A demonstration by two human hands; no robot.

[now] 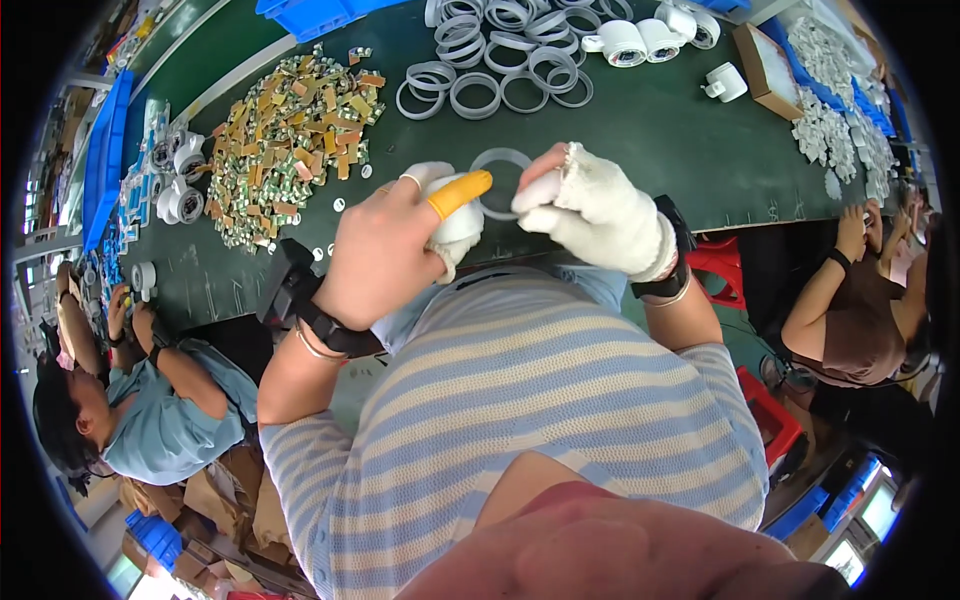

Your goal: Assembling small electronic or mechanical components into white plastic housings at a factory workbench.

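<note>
Striped knit shirt below, left hand (385, 255) and gloved right hand (600, 215) apparently pinch one thin plastic ring (500, 160).

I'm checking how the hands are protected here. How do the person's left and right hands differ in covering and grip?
The left hand is mostly bare, with an orange cap on one finger; the right hand wears a white knit glove. The left hand also clutches a white piece; the right pinches only the ring. Both hold that ring over the green table.

Both forearms bend inward, left hand (385, 255) and gloved right hand (598, 212) apparently closed in a pinching grip.
</note>
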